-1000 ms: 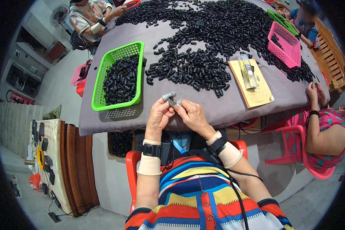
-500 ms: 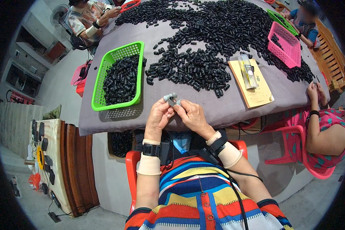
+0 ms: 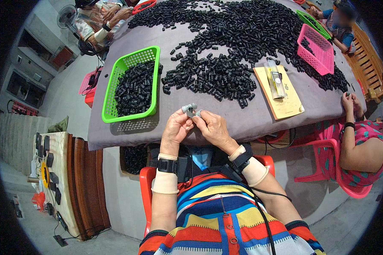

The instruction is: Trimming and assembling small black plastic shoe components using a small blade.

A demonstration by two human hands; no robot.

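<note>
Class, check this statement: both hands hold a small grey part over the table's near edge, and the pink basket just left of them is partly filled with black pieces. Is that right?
Not quite. In the head view the basket just left of the hands is a green basket, not pink. The rest stands: left hand and right hand hold a small grey part over the near edge of the table, and that basket holds black pieces.

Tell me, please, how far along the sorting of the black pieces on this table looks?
Partly done: the green basket already holds a layer of black pieces. In hand: the left hand and right hand together pinch a small grey part. Left: a large black pile covers much of the grey table.
</note>
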